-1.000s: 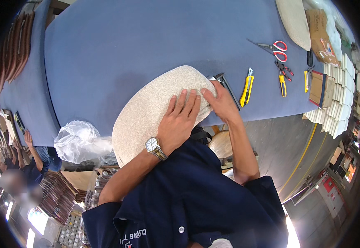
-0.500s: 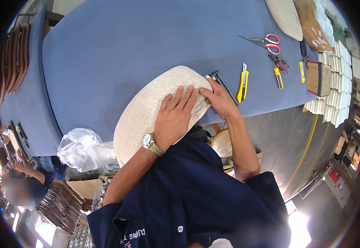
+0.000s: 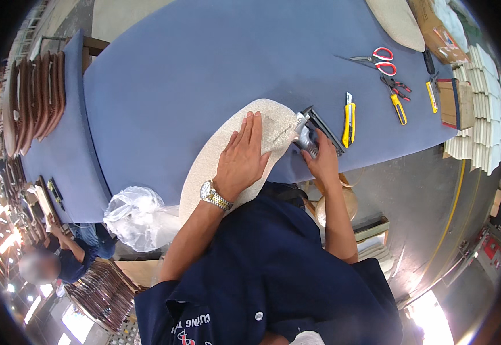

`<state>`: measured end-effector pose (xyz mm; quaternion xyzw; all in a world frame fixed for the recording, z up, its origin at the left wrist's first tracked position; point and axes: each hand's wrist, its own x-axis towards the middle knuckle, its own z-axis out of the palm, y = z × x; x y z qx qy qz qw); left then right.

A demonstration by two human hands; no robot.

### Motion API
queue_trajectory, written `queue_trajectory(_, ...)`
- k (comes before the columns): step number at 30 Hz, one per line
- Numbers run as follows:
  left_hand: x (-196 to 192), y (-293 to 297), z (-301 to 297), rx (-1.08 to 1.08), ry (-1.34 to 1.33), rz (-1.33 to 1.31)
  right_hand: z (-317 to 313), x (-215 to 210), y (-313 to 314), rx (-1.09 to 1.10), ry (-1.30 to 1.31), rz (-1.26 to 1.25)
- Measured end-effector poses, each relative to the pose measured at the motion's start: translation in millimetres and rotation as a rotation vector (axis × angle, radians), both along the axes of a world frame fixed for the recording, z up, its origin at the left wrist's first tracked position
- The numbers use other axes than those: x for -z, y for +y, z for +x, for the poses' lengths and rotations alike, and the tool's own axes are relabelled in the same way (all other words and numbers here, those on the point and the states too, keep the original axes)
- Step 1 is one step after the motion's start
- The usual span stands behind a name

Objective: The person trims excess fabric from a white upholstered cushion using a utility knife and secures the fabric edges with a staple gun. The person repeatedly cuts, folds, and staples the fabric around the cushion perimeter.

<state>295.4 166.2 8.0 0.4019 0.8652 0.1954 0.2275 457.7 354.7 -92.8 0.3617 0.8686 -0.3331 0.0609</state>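
Observation:
My left hand [image 3: 242, 158], with a metal watch on its wrist, lies flat with fingers spread on a cream oval upholstered pad [image 3: 219, 146] at the near edge of the blue table [image 3: 204, 69]. Just right of the pad's top end, my right hand [image 3: 321, 163] grips the handle of a grey staple gun [image 3: 312, 133]. The gun's nose sits against the pad's right edge.
A yellow utility knife [image 3: 348, 112], red-handled scissors [image 3: 377, 59], pliers [image 3: 397, 98] and a stack of cream pieces [image 3: 483, 126] lie to the right. A clear plastic bag [image 3: 138, 215] hangs at the left. Brown curved panels [image 3: 37, 95] stand far left. Another person [image 3: 60, 259] sits lower left.
My right hand has left the pad's edge and taken hold of the staple gun, now set against the pad. The left hand stays flat on the pad.

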Motion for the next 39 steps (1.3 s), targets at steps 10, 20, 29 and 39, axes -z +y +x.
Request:
queue_trajectory(10,-4.6,-5.0,-33.7,0.053,0.087,0.022,-24.2,-1.8,5.8,0.034,0.076,0.013)
queue_trajectory(20,-1.4,-5.9,-33.8,0.009,0.104,-0.022,-34.0,-113.6,-22.4,-0.107,0.617,-0.435)
queue_trajectory(29,-8.0,-4.2,-44.6,-0.008,0.009,-0.022,-46.7,-115.0,-27.7,-0.174,0.562,-0.407)
queue_trajectory(39,-11.4,-0.5,-47.6,0.018,0.043,0.043,-66.1,-134.3,-34.5,-0.184,0.396,-0.379)
